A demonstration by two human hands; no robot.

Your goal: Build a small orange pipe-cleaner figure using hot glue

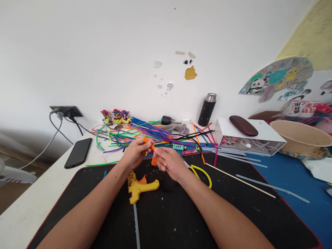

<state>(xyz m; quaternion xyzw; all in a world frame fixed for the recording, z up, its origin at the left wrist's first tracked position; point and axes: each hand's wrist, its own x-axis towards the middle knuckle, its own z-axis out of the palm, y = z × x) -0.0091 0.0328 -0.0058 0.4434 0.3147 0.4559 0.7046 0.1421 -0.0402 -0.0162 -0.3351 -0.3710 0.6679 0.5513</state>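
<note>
Both hands meet over the far part of the black mat [197, 214]. Between them is a small orange bundle [154, 161] that looks like bent pipe cleaners. My left hand [138, 148] pinches its upper end. Fingers of my right hand [168, 160] are closed on its middle, and the lower end pokes out below. Just under my hands lies a yellow glue gun [140, 188] with a clear glue stick [136, 224] in its back. Yellow-handled scissors [203, 174] rest beside my right wrist, their blades partly hidden by it.
Behind my hands spreads a pile of coloured pipe cleaners [155, 131]. Three small figures [116, 117] stand by the wall. A black phone [78, 153] lies left. To the right are a black flask [207, 110], a white box [249, 138], a wooden stick [241, 181] and several glue sticks [241, 157].
</note>
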